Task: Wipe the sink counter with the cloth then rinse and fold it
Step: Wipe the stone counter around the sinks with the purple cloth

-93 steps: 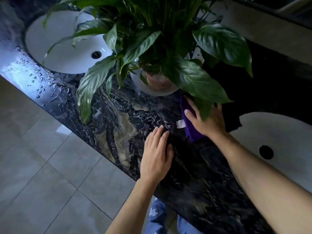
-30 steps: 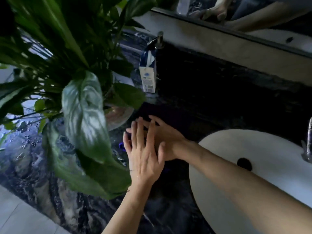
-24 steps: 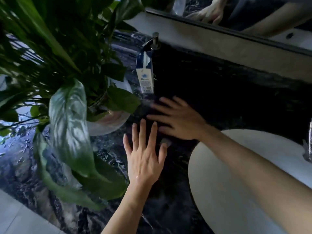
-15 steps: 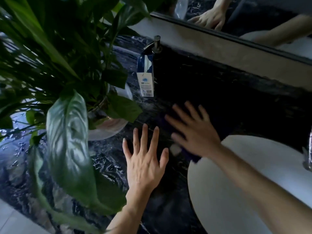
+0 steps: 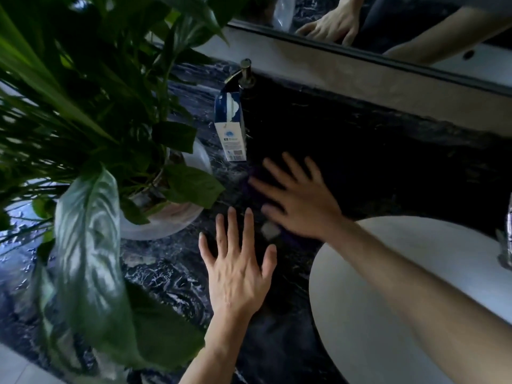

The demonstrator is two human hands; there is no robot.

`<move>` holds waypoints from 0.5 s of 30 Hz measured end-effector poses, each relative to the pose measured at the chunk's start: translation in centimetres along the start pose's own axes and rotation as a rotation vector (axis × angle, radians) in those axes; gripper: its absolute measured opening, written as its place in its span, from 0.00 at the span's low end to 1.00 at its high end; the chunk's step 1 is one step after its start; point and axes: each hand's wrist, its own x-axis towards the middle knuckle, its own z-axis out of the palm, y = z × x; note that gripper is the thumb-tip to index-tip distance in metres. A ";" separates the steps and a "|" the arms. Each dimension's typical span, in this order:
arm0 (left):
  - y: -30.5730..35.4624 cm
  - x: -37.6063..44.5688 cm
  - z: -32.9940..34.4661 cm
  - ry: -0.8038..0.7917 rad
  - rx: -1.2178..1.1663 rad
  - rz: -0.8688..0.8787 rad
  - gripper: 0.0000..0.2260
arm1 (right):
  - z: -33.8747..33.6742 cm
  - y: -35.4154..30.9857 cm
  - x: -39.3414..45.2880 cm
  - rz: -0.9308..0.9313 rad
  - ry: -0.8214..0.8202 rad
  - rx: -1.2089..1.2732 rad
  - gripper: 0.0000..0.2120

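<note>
— Hands first: where are they?

— Left hand (image 5: 238, 275) lies flat on the dark marbled counter (image 5: 166, 273) at centre frame, fingers spread wide, holding nothing. Right hand (image 5: 299, 200) sits just above and to the right of it, also splayed, palm down.

— And the cloth?

— Cloth (image 5: 277, 231) is under the right hand. Only dark purple edges and a pale tag show below the palm, blurred; it is pressed flat to the counter, not gripped in a closed fist.

— What surrounds them?

— White sink (image 5: 388, 314) fills the lower right, its rim just beside the right wrist. A blue and white carton (image 5: 231, 128) stands upright in the upper centre, with a metal pump dispenser (image 5: 245, 74) behind it. A leafy plant (image 5: 88, 134) in a pale pot (image 5: 166, 225) takes the left side. A mirror (image 5: 388, 23) along the top edge reflects a hand and forearm.
</note>
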 end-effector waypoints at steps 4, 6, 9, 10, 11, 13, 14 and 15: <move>-0.1 0.0 0.0 -0.012 0.007 -0.006 0.35 | -0.5 1.1 0.3 -0.248 -0.094 0.008 0.27; 0.0 0.1 0.0 -0.018 0.003 -0.019 0.35 | -1.2 3.2 3.3 -0.222 -0.090 0.010 0.27; 0.1 0.0 0.0 -0.012 0.009 -0.021 0.34 | -1.6 4.8 6.4 0.020 -0.068 0.036 0.26; 0.1 0.1 0.0 -0.011 0.013 -0.020 0.34 | -1.4 4.2 6.5 0.076 -0.056 0.033 0.26; 0.1 0.2 -0.1 -0.014 0.011 -0.019 0.34 | -1.1 3.3 6.0 0.098 -0.041 0.017 0.26; 0.0 0.0 0.0 -0.017 0.010 -0.012 0.34 | -0.8 1.1 3.3 0.002 -0.014 -0.002 0.27; 0.0 0.0 0.0 -0.015 0.009 -0.010 0.34 | -0.4 0.3 1.5 -0.075 -0.003 0.004 0.28; 0.0 0.1 0.0 -0.018 0.004 -0.009 0.34 | 0.0 -0.3 -0.3 -0.145 -0.006 0.005 0.28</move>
